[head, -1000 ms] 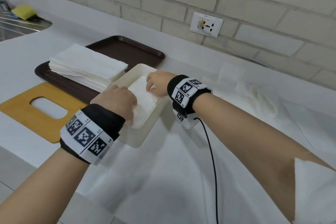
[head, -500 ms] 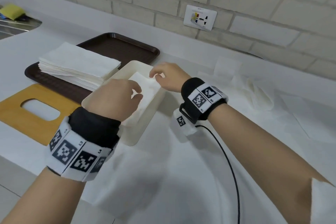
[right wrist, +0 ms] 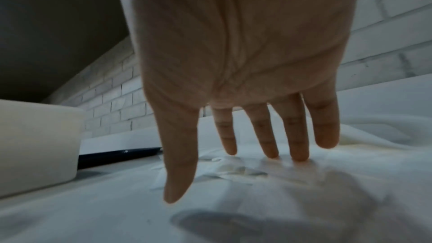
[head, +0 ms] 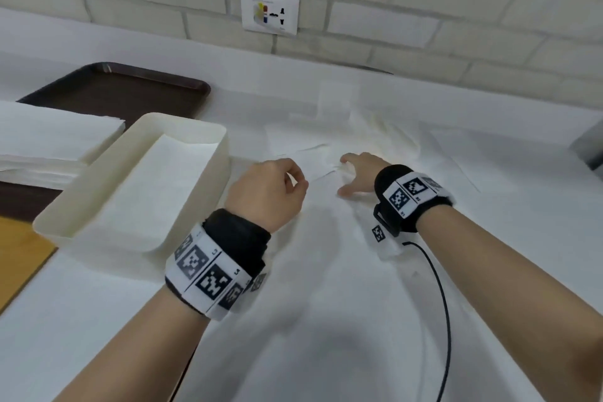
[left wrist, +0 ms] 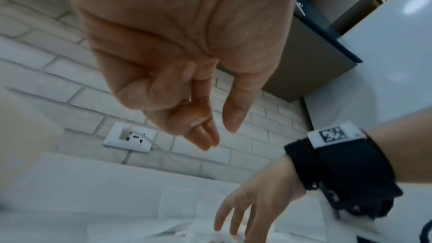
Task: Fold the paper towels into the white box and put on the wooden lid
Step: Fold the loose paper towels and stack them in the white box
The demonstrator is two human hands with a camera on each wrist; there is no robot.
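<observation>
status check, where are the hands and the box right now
Left hand loosely curled, holding nothing, right of the white box. Right hand open, fingers on the loose paper towel. Folded towel in box; wooden lid still off. Nothing in the way.

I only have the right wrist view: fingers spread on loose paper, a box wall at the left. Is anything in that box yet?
Observer: Yes. The head view shows a folded paper towel lying flat inside the white box.
Operator: What is the left hand doing?
Observer: The left hand hangs just right of the box, fingers loosely curled, holding nothing.
Operator: And the lid?
Observer: The wooden lid lies on the counter left of the box, not on it.
</observation>
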